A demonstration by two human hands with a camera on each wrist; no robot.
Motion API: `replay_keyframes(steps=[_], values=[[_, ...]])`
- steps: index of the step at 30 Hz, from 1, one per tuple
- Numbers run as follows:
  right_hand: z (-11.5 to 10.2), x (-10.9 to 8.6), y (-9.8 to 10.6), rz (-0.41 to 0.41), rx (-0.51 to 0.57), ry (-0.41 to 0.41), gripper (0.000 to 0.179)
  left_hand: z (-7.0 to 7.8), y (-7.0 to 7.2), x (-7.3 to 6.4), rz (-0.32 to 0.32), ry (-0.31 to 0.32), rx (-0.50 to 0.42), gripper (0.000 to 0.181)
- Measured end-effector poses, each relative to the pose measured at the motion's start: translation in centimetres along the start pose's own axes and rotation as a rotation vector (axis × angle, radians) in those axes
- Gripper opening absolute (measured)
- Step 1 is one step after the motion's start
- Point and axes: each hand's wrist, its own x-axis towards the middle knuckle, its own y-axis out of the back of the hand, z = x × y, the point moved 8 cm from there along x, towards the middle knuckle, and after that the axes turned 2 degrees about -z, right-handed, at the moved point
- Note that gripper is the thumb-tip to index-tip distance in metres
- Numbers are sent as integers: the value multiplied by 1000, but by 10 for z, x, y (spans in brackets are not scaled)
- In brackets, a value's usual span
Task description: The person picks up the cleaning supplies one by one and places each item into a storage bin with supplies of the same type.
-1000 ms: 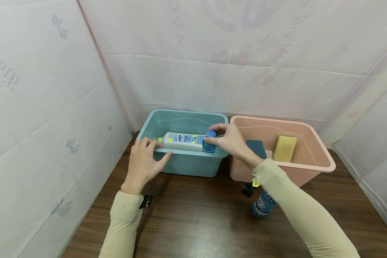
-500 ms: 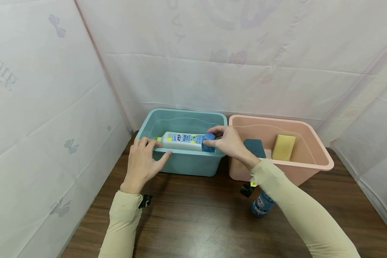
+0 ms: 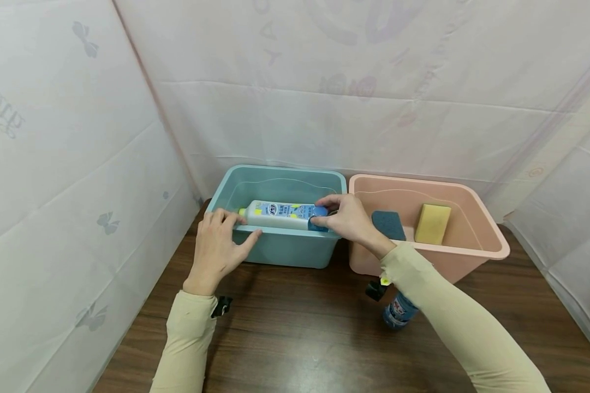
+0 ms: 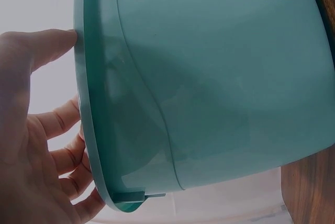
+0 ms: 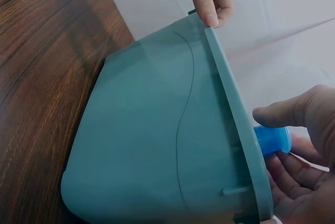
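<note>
A white bottle with a blue label [image 3: 285,212] and yellow-green cap lies in the blue bin [image 3: 290,248]. At that bin's right end my right hand [image 3: 351,218] holds a small blue bottle [image 3: 317,225] by its top, thumb and fingers either side of the blue cap [image 5: 275,139]. In the right wrist view the near wall hides the bottle below its cap. My left hand [image 3: 216,248] rests on the bin's near left rim, its fingertips over the edge; the left wrist view shows the thumb tip touching the rim [image 4: 82,72].
A pink bin [image 3: 471,255] stands right of the blue one, holding a dark scouring pad [image 3: 389,225] and a yellow sponge [image 3: 432,224]. Another blue bottle [image 3: 399,311] is on the brown table [image 3: 295,327], partly behind my right sleeve. Pale sheets [image 3: 275,109] hang behind and beside.
My right hand has lowered the small blue bottle a little deeper into the blue bin. My left hand stays on the rim.
</note>
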Motion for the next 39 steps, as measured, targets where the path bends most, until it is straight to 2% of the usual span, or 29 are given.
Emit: replay_keyframes(steps=[6,13,39], values=[[1,0,-2,4,-19,-4,41,0,0,-1,-1,0,-4,42],[2,0,-5,4,-67,30,41,0,0,0,3,-1,-8,41],[5,5,-14,4,-149,16,41,-4,-2,1,-6,14,-12,41]])
